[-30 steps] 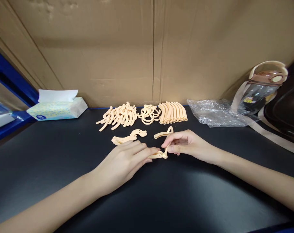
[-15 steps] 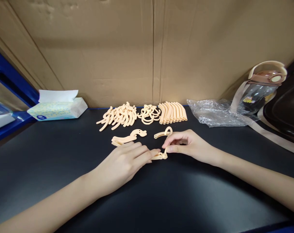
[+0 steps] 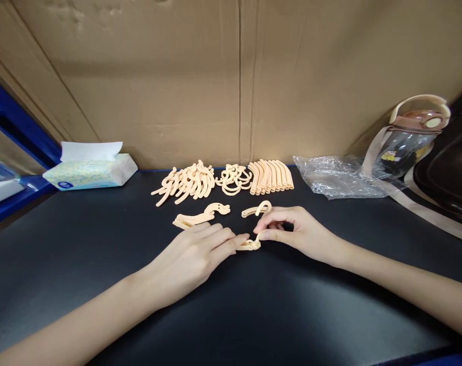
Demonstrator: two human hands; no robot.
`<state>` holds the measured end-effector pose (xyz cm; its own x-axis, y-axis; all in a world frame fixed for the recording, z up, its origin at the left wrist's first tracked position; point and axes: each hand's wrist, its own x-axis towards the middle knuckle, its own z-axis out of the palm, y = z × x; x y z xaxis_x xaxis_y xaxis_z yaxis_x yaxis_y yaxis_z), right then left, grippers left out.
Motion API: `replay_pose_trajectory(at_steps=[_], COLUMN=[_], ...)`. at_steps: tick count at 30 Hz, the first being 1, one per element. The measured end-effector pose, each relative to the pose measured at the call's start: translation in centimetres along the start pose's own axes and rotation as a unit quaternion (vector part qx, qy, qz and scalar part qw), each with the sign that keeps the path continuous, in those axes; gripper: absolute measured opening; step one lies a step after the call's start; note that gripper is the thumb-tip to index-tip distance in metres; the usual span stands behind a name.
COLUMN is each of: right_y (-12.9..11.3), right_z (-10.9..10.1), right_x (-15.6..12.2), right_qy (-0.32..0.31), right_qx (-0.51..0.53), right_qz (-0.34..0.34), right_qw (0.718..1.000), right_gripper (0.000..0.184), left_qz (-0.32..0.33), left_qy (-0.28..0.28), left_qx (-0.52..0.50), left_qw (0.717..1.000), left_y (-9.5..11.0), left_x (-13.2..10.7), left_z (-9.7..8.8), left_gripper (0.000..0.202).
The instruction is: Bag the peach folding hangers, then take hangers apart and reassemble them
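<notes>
In the head view, my right hand [image 3: 282, 226] pinches the stem of a cream plastic hanger hook [image 3: 264, 206], its curve pointing up. The hook's foot meets the end of a hanger arm piece [image 3: 248, 245] on the table. My left hand [image 3: 200, 251] is closed over that arm piece and covers most of it. Just beyond the left hand lie more hanger arm pieces [image 3: 194, 219], one with a curled end. A separate curved arm piece [image 3: 249, 211] rests behind the hook, partly hidden by the right hand.
At the back of the black table are a pile of arm pieces [image 3: 194, 180], a heap of hooks [image 3: 234, 179] and a row of curved arms [image 3: 272, 177]. A tissue pack [image 3: 91, 170] stands left; crumpled plastic wrap [image 3: 333, 178] and a strapped bottle [image 3: 409, 145] lie right.
The hook and my right fingertips have shifted slightly left, and the hook's curve has turned to open more to the left. My left hand has barely moved.
</notes>
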<state>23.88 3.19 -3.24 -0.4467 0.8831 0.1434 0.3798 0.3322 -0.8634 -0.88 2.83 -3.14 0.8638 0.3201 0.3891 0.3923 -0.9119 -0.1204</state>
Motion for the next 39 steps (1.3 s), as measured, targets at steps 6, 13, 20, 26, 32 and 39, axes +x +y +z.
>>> replay_pose_trajectory(at_steps=[6, 13, 20, 26, 32, 39], right_y=[0.05, 0.15, 0.33, 0.51, 0.70, 0.41], right_z=[0.17, 0.16, 0.20, 0.29, 0.41, 0.38], right_x=[-0.31, -0.25, -0.24, -0.28, -0.33, -0.26], right_qy=[0.018, 0.030, 0.029, 0.025, 0.029, 0.037], right_qx=[-0.033, -0.050, -0.060, -0.077, -0.088, -0.110], right_qz=[-0.015, -0.035, -0.038, -0.041, -0.049, -0.061], right_qw=[0.999, 0.998, 0.997, 0.996, 0.995, 0.991], right_gripper=[0.009, 0.010, 0.011, 0.013, 0.013, 0.014], left_qz=[0.000, 0.009, 0.015, 0.022, 0.027, 0.015], left_qy=[-0.001, 0.005, -0.003, -0.005, -0.007, -0.032], left_qx=[0.007, 0.025, 0.039, 0.066, 0.091, 0.118], left_qw=[1.000, 1.000, 0.999, 0.998, 0.995, 0.992], left_y=[-0.08, -0.05, -0.14, 0.00, 0.03, 0.49], left_x=[-0.08, -0.02, -0.05, 0.00, -0.04, 0.26], left_z=[-0.03, 0.10, 0.06, 0.03, -0.08, -0.13], left_gripper=[0.030, 0.032, 0.032, 0.032, 0.033, 0.034])
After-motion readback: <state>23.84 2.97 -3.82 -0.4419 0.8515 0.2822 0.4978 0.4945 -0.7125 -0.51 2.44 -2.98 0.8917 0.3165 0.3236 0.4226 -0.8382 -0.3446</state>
